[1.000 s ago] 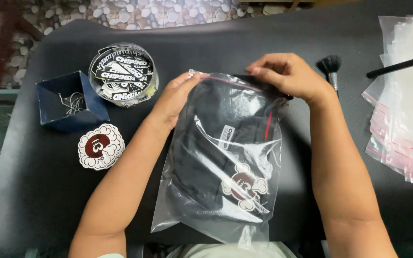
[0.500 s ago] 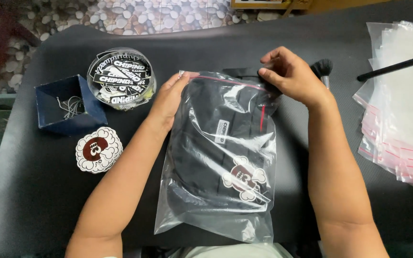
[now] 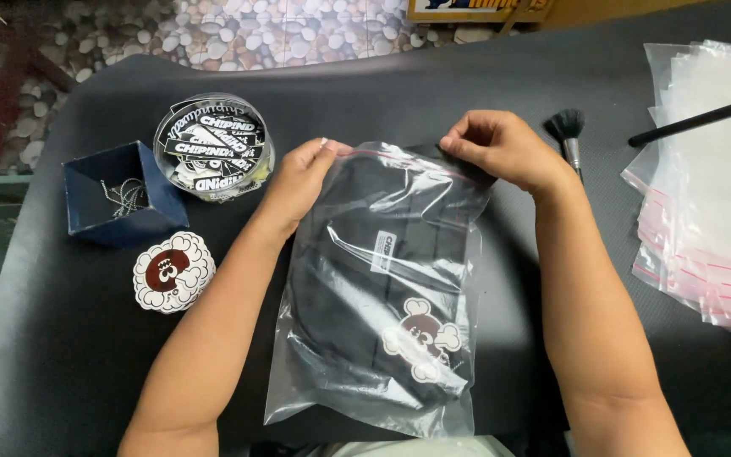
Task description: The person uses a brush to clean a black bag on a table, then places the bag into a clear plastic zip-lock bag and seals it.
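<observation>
Clear plastic zip bag (image 3: 382,313) holding a black garment lies flat on the dark mat; left hand (image 3: 302,173) now pinches its red-striped top corner, right hand (image 3: 505,148) has slid outward pinching the opposite corner, suggesting the seal is being pressed shut

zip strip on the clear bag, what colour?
Red, along the top edge of the clear bag, clearest in the head view.

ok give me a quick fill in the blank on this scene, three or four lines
1. Both hands pinch the top edge of a clear zip bag that holds a folded ____ garment.
2. The left hand has its grip on the bag's ____ corner.
3. The square blue box sits to the ____ of the round tub of stickers.
4. Beyond the right hand lies a small ____ with dark bristles.

Missing words: black; left; left; brush
</observation>
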